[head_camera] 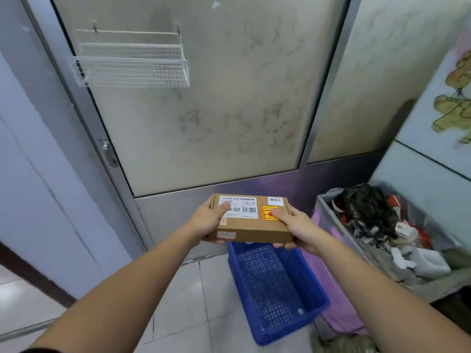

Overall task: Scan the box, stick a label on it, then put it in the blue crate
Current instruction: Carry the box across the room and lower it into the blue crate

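I hold a flat brown cardboard box (254,226) in both hands, level, above the far end of the blue crate (277,289). Its top carries a white barcode label, a small white sticker at the right corner and a yellow-and-red sticker. My left hand (209,221) grips the box's left end, thumb on the white label. My right hand (297,226) grips the right end, thumb on the yellow sticker. The blue crate stands on the tiled floor below, and its perforated bottom is bare where I can see it.
A grey bin (382,240) lined with a pink bag and full of scraps stands right of the crate. A frosted glass door (198,110) with a white wire basket (132,64) hung on it rises straight ahead. Pale floor tiles lie left of the crate.
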The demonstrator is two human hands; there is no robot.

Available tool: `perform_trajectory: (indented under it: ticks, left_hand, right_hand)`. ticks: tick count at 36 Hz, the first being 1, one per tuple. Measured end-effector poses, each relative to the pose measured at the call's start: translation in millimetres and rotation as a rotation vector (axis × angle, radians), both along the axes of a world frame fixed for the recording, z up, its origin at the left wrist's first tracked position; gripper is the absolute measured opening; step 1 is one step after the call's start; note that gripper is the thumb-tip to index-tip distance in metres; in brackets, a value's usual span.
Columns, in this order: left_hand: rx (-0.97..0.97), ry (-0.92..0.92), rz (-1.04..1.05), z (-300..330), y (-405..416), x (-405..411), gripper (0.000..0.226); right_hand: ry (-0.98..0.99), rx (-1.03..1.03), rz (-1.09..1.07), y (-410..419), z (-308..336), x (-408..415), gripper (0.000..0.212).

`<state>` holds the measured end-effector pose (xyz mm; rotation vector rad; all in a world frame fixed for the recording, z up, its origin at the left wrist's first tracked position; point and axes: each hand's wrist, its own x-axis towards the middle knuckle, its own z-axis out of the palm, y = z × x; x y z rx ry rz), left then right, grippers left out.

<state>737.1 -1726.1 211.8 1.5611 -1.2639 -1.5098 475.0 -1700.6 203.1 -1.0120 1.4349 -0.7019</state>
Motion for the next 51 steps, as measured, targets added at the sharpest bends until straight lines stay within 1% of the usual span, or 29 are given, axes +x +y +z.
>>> perform_trajectory:
  ticks: [5, 9, 12, 14, 15, 18, 20, 22, 25, 31, 32, 35, 37, 40, 45, 49, 51]
  left_hand:
    - [0.009, -0.028, -0.019, -26, -59, -38, 0.026]
    - [0.038, -0.077, -0.014, -43, -102, -63, 0.039]
    - [0.080, -0.104, 0.000, -57, -130, -78, 0.046]
    - [0.086, -0.117, 0.020, -66, -146, -88, 0.047]
    - [0.078, -0.131, 0.022, -71, -153, -93, 0.047]
    - [0.087, -0.160, 0.045, -89, -176, -104, 0.040]
    - [0.102, -0.158, 0.048, -107, -192, -109, 0.038]
    - [0.113, -0.158, 0.043, -125, -209, -112, 0.037]
    - [0.127, -0.137, 0.010, -159, -239, -116, 0.036]
    - [0.170, -0.080, -0.065, -251, -297, -134, 0.046]
    - [0.194, -0.072, -0.070, -280, -308, -139, 0.046]
    - [0.222, -0.035, -0.045, -315, -316, -140, 0.038]
    - [0.246, -0.025, -0.067, -360, -327, -145, 0.035]
    - [0.311, -0.054, -0.086, -429, -338, -154, 0.040]
    - [0.374, -0.121, -0.067, -549, -346, -175, 0.034]
    - [0.403, -0.189, -0.002, -640, -341, -194, 0.045]
    - [0.410, -0.206, 0.027, -681, -338, -202, 0.038]
  right_hand:
    - [-0.017, 0.028, 0.007, -55, -19, -38, 0.030]
    - [0.006, 0.017, 0.027, -103, -30, -66, 0.036]
    - [0.012, 0.026, 0.043, -137, -41, -81, 0.034]
    - [0.024, 0.027, 0.037, -159, -49, -89, 0.032]
    - [0.039, 0.027, 0.034, -169, -53, -92, 0.035]
    - [0.147, 0.027, 0.020, -198, -75, -98, 0.056]
    - [0.218, 0.044, -0.008, -216, -98, -101, 0.062]
    - [0.218, 0.060, -0.037, -230, -121, -105, 0.061]
    - [0.160, 0.074, -0.123, -253, -158, -109, 0.058]
    - [0.026, 0.157, -0.360, -289, -258, -113, 0.042]
    - [0.020, 0.175, -0.392, -297, -290, -116, 0.040]
    - [-0.002, 0.210, -0.444, -300, -332, -116, 0.043]
    - [0.001, 0.252, -0.439, -306, -380, -120, 0.045]
    - [0.010, 0.313, -0.425, -309, -449, -129, 0.054]
    - [0.041, 0.343, -0.456, -321, -562, -150, 0.043]
    - [0.089, 0.341, -0.406, -330, -638, -170, 0.047]
    - [0.135, 0.344, -0.351, -336, -671, -180, 0.054]
